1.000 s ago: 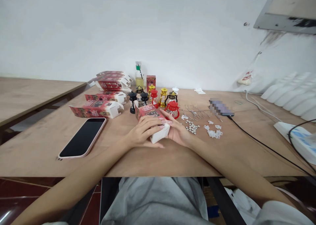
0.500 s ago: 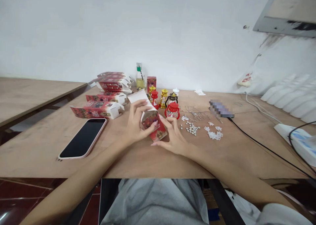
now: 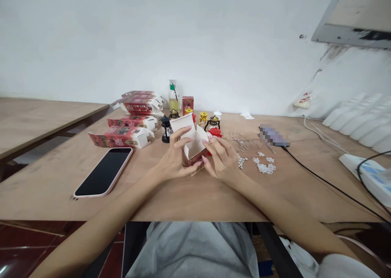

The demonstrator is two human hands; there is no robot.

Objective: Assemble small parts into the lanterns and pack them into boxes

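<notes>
Between my hands, above the table, is a small red printed carton (image 3: 196, 144) with its top flaps up and its white inside facing me. My left hand (image 3: 174, 158) is closed round its left side, thumb along the front. My right hand (image 3: 222, 159) grips the right side, fingertips at the upper edge by a flap and thumb low on the front. Just behind stand miniature lanterns: a black one (image 3: 165, 129), a gold one (image 3: 203, 119), a black-and-gold one (image 3: 213, 124) and a red one (image 3: 215, 132), partly covered by my right hand.
Several flattened-looking red cartons (image 3: 122, 136) lie at the left, with a phone (image 3: 104, 172) in front. Wire handles (image 3: 241, 140), button cells (image 3: 242, 161) and white plastic pieces (image 3: 265, 167) lie at right, near a cabled device (image 3: 274, 135). A bottle (image 3: 173, 99) stands behind.
The carton has turned from lying tilted to having its open top toward me. My right hand has moved up to its upper edge. The black lantern at left has come into view.
</notes>
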